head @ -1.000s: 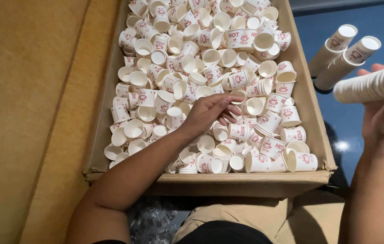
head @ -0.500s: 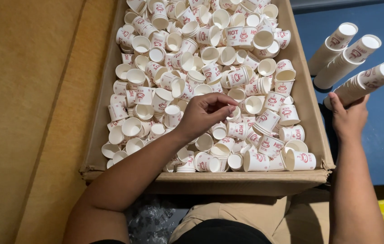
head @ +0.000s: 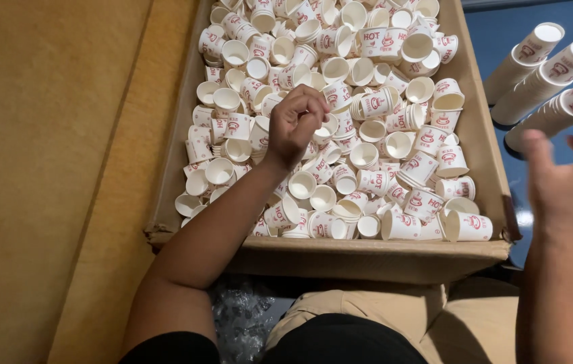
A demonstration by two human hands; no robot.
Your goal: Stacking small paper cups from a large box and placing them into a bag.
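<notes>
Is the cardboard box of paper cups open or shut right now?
Open: the cardboard box has no lid over it, and loose paper cups lie exposed inside.

The left arm reaches forward and up from the lower left, bare to the short dark sleeve, its elbow bent a little. The left hand [head: 296,121] is curled, fingers [head: 313,108] bunched toward the thumb in a loose pinch, back facing the camera. The right forearm rises along the right edge; the right hand [head: 566,178] is spread, fingers apart, blurred, empty.
</notes>
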